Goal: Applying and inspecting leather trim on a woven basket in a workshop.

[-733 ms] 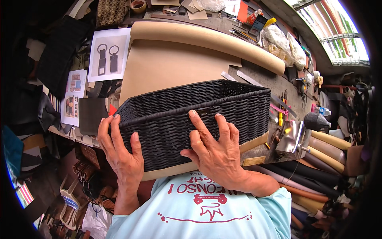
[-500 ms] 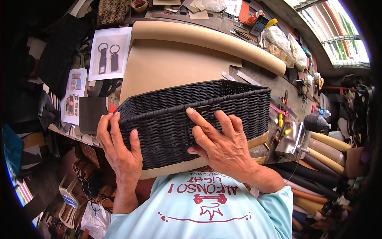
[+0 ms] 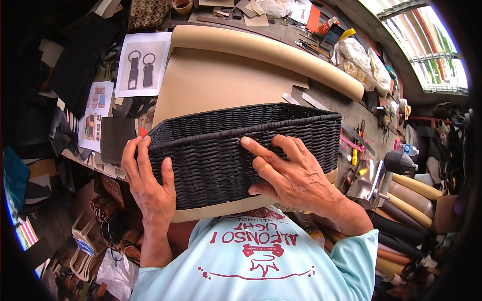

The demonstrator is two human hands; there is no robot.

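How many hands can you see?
2. The left hand is at the black basket's left end; the right hand is at its near side. No others show.

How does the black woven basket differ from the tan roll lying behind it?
The basket is black, while the roll is tan. The basket has a ribbed woven surface; the roll looks smooth. The basket is open-topped with angular corners, whereas the roll is rounded. The left hand and right hand touch the basket; neither touches the roll. Both are long shapes.
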